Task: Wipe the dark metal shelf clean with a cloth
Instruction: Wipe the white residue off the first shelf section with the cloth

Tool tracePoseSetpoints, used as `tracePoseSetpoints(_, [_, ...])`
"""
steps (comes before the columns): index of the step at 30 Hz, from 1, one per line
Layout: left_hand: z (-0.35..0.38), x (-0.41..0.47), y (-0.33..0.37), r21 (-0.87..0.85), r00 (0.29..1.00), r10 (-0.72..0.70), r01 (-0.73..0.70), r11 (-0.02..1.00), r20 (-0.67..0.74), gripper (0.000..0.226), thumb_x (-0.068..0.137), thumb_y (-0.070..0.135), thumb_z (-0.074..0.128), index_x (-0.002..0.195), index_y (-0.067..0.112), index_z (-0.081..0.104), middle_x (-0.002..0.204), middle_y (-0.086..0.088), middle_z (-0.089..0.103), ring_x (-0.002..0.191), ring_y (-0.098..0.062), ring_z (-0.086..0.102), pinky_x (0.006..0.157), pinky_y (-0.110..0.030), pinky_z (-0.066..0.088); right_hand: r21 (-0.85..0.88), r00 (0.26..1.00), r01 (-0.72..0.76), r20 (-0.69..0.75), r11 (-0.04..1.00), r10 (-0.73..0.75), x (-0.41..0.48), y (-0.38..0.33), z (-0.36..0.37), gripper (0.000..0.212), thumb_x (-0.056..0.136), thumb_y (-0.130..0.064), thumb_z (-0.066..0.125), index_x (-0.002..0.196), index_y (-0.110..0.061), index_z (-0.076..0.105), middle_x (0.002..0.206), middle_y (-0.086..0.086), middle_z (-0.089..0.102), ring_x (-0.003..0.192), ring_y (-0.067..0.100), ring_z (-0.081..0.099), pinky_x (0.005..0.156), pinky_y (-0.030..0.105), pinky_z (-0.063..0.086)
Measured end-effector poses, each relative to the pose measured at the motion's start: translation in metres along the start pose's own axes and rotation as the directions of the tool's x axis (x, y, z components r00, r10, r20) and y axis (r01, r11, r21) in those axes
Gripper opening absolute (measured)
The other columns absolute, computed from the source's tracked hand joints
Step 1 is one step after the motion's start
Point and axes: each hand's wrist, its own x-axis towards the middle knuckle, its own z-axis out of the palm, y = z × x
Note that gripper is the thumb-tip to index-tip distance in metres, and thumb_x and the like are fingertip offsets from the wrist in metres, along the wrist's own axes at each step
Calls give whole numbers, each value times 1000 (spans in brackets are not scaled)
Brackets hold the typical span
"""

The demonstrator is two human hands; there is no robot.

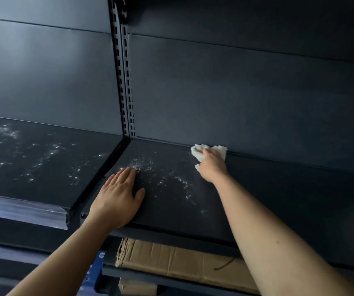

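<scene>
The dark metal shelf (pixel 267 195) runs across the view at chest height. White dust specks (pixel 161 176) lie on its left half. My right hand (pixel 213 165) presses a crumpled white cloth (pixel 201 152) onto the shelf near its back edge, against the back panel. My left hand (pixel 118 197) lies flat, palm down and fingers together, near the shelf's front left corner, holding nothing. The right part of the shelf looks free of specks.
A neighbouring shelf (pixel 33 159) on the left is speckled with dust and has a clear price strip (pixel 22 210) on its front. A slotted upright (pixel 124 82) divides the two bays. A cardboard box (pixel 178 261) lies on the shelf below.
</scene>
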Motion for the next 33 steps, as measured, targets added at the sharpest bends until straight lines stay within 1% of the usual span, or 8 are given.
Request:
tracePoseSetpoints(5, [0, 0, -1, -21, 1000, -5, 5, 1000, -3, 70, 93, 53, 30, 152, 19, 13, 160, 0, 13, 148, -12, 5, 122, -32, 5, 429, 978, 48, 162, 902, -129, -1, -56, -6, 51, 90, -6, 45, 141, -11, 41, 146, 14, 41, 135, 30, 38, 110, 34, 30])
tracePoseSetpoints(9, [-2, -2, 0, -48, 1000, -1, 1, 999, 11, 69, 94, 51, 31, 152, 18, 13, 161, -1, 12, 148, -13, 5, 122, -32, 4, 615, 998, 38, 13, 788, -58, -20, -58, -20, 50, 90, -2, 45, 139, -11, 46, 143, 13, 48, 131, 27, 45, 105, 26, 34])
tracePoseSetpoints(12, [-3, -3, 0, -53, 1000, 9, -9, 999, 6, 69, 94, 50, 30, 152, 15, 13, 161, -2, 12, 148, -14, 5, 122, -33, 4, 475, 987, 39, -157, 879, 41, -40, -18, -26, 52, 82, 1, 56, 132, -14, 54, 137, 6, 54, 122, 27, 50, 103, 24, 33])
tracePoseSetpoints(16, [-8, -4, 0, -61, 997, 55, -52, 997, 48, 69, 95, 47, 31, 152, 13, 11, 161, -3, 10, 148, -15, 3, 122, -32, 2, 154, 972, -229, -23, 961, 235, -70, 21, -7, 55, 84, -17, 63, 135, -8, 46, 141, 12, 47, 132, 27, 38, 115, 31, 25])
tracePoseSetpoints(24, [-27, -12, -37, 75, 979, 133, -146, 986, 156, 69, 97, 49, 23, 152, 10, 7, 161, -5, 4, 149, -18, -1, 121, -34, -2, 256, 996, -84, 59, 963, 71, -84, -93, -2, 57, 91, -16, 56, 143, -6, 35, 155, 9, 27, 145, 21, 21, 118, 25, 19])
tracePoseSetpoints(28, [-35, -11, -53, 100, 961, 191, -213, 972, 200, 70, 96, 52, 21, 152, 11, 8, 161, -4, 5, 149, -18, 1, 122, -35, 0, 462, 995, -84, -16, 883, 103, -92, -109, -18, 52, 88, -5, 54, 139, -14, 46, 142, 3, 44, 125, 22, 47, 94, 13, 31])
tracePoseSetpoints(30, [-43, -7, -65, 120, 962, 199, -223, 967, 184, 72, 96, 54, 20, 152, 11, 6, 161, -5, 5, 149, -18, 0, 122, -35, -1, 392, 973, -110, -147, 913, 180, -96, -83, -26, 53, 81, -9, 57, 133, -17, 52, 133, -7, 48, 119, 18, 49, 95, 6, 26])
tracePoseSetpoints(33, [-56, 0, -89, 144, 973, 174, -196, 970, 155, 74, 95, 55, 19, 152, 10, 5, 161, -6, 4, 149, -19, -1, 121, -35, -1, 144, 943, -302, -98, 942, 318, -115, -39, -29, 53, 84, -20, 58, 136, -25, 50, 145, -8, 45, 134, 17, 38, 114, 23, 24])
